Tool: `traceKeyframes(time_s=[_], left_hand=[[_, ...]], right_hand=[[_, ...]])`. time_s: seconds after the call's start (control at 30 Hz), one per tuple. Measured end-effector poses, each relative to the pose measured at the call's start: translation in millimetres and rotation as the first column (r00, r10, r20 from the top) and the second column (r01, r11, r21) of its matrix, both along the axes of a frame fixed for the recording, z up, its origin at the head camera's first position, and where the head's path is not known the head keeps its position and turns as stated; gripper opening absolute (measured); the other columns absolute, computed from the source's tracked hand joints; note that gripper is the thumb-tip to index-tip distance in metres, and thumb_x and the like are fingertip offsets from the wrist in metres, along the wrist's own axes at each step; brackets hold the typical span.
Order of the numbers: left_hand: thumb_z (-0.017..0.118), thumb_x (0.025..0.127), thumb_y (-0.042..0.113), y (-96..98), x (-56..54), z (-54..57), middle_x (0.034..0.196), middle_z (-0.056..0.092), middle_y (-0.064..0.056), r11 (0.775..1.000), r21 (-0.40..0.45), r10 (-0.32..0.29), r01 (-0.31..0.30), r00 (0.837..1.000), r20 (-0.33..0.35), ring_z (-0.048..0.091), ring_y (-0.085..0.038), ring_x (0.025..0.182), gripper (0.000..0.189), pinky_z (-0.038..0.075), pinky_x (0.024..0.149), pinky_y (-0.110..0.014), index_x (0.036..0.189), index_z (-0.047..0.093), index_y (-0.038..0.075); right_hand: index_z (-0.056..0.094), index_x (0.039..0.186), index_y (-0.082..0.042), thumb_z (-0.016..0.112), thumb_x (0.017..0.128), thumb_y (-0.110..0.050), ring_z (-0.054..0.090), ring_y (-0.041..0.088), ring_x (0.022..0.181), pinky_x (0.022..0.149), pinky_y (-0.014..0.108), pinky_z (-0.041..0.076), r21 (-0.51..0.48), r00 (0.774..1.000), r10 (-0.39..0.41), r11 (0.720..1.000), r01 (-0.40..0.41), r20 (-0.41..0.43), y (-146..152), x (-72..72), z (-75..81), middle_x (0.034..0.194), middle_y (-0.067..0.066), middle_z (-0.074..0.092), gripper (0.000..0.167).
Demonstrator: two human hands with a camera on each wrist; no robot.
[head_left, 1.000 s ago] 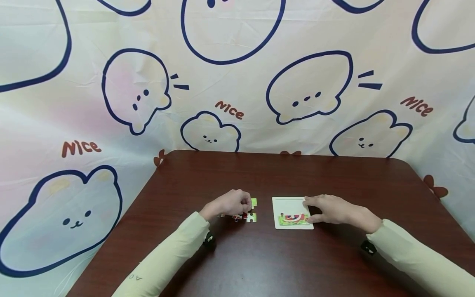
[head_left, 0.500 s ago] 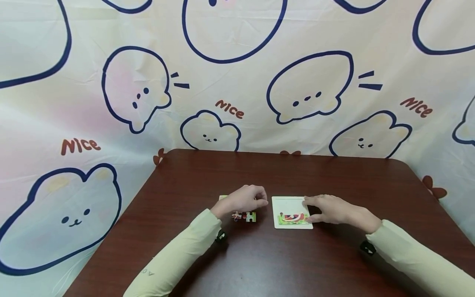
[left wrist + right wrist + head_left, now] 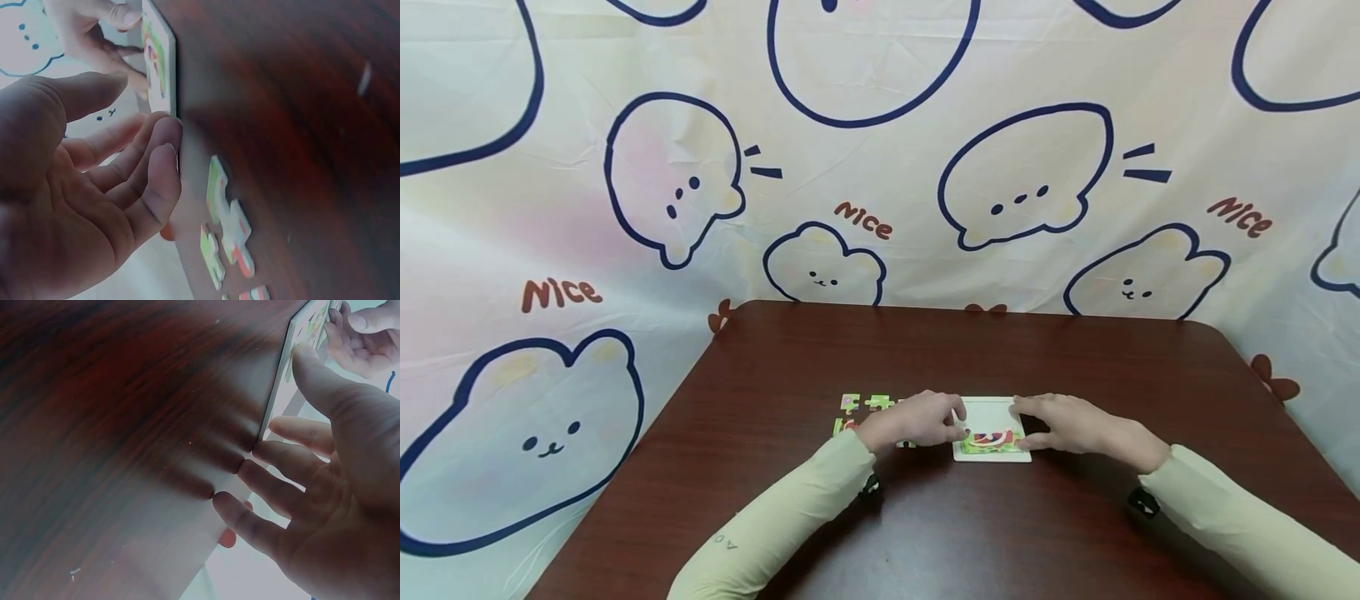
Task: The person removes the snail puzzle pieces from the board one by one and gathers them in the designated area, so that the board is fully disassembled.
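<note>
A white puzzle tray [image 3: 992, 410] lies on the brown table, with joined puzzle pieces [image 3: 992, 442] showing a red and green picture along its near side. My left hand [image 3: 921, 418] is at the tray's left edge, fingers loosely bent. In the left wrist view its thumb stands apart from the fingers, and no piece shows between them. My right hand [image 3: 1063, 422] rests at the tray's right side. Its thumb lies over the tray, and its fingers [image 3: 275, 487] are extended along the edge and touch the tabletop.
Several loose puzzle pieces [image 3: 878, 402] lie on the table [image 3: 895, 525] left of the tray, partly hidden under my left hand and forearm. Some pieces [image 3: 215, 190] also appear below that hand in the left wrist view. A patterned cloth [image 3: 880, 167] hangs behind the table.
My left hand has moved right, from above the loose pieces to the tray's left edge, uncovering pieces at the far left. The right hand has stayed at the tray.
</note>
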State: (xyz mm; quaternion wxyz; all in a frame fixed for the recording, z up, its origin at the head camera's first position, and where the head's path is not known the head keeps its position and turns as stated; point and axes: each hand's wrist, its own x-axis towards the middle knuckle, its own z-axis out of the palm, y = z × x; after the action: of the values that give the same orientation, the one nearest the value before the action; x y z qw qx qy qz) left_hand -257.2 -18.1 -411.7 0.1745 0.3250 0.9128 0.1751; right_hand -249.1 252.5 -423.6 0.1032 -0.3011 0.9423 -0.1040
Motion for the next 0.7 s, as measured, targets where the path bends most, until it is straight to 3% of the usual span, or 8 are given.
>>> traceKeyframes(time_s=[0.33, 0.7], left_hand=[[0.073, 0.088, 0.032, 10.8, 3.2, -3.1, 0.086, 0.063, 0.007, 0.997, -0.057, -0.048, 0.045, 0.997, -0.054, 0.054, -0.006, 0.076, 0.029, 0.043, 0.067, -0.021, 0.109, 0.065, 0.014], [0.078, 0.083, 0.037, 16.0, 7.1, -4.9, 0.093, 0.060, 0.004, 0.991, -0.133, -0.044, 0.028, 0.992, -0.119, 0.053, -0.008, 0.087, 0.034, 0.045, 0.075, -0.022, 0.103, 0.061, 0.016]], right_hand=[[0.060, 0.132, -0.012, 0.070, 0.089, -0.041, 0.055, 0.036, 0.126, 0.098, 0.055, 0.046, -0.008, 0.999, 0.022, 1.000, -0.022, -0.034, 2, -2.0, -1.7, 0.142, 0.016, 0.055, 0.052], [0.060, 0.132, -0.013, 0.071, 0.087, -0.042, 0.055, 0.036, 0.124, 0.095, 0.054, 0.047, -0.006, 1.000, 0.006, 1.000, -0.007, -0.011, 0, -4.0, -2.1, 0.143, 0.016, 0.054, 0.055]])
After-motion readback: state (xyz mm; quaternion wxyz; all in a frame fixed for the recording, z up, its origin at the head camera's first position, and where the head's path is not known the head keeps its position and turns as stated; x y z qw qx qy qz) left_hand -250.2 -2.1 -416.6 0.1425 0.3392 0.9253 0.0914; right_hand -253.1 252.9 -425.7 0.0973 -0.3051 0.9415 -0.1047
